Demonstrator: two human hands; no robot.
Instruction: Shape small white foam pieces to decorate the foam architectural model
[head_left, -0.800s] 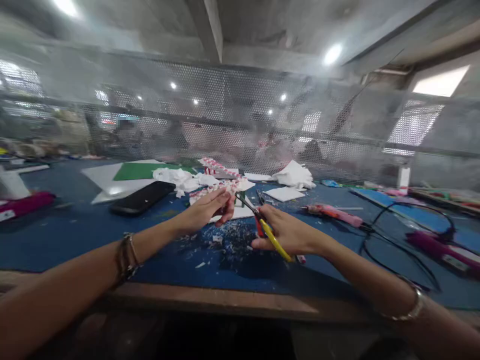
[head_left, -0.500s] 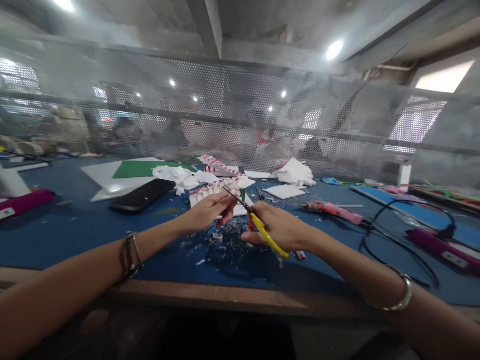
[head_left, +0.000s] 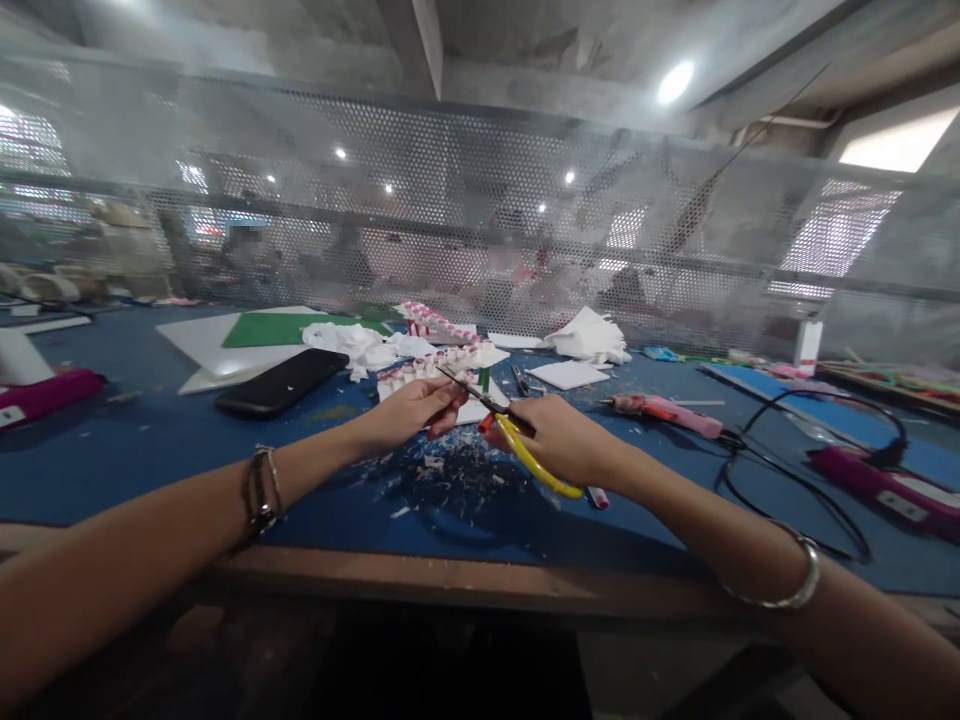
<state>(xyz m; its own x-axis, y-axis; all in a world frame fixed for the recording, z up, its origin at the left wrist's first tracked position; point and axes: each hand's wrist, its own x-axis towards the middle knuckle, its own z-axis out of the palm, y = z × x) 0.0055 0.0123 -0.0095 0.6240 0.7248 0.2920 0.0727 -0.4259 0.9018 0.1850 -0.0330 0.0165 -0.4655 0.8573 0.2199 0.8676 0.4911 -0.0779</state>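
My right hand (head_left: 559, 440) is closed on a pair of scissors with yellow handles (head_left: 536, 470). The dark blades point up and left, toward the fingertips of my left hand (head_left: 416, 408). Those left fingers are pinched together over something small that they mostly hide. A short red piece (head_left: 487, 424) shows beside the right fingers. Just behind both hands stands a white paper model with reddish tips along its edge (head_left: 420, 370) and a green post (head_left: 484, 380). White scraps (head_left: 435, 462) litter the blue table under the hands.
A black phone (head_left: 283, 382) lies left, before white and green sheets (head_left: 262, 329). Crumpled white paper (head_left: 589, 337) sits at the back. At right are a pink glue gun (head_left: 667, 415), a looping black cable (head_left: 814, 510) and a purple power strip (head_left: 889, 495). A mesh screen (head_left: 450, 200) stands behind.
The right hand and scissors have turned slightly, and the handle bows now look closer together. Both hands have shifted a little; the whole view has tilted slightly.
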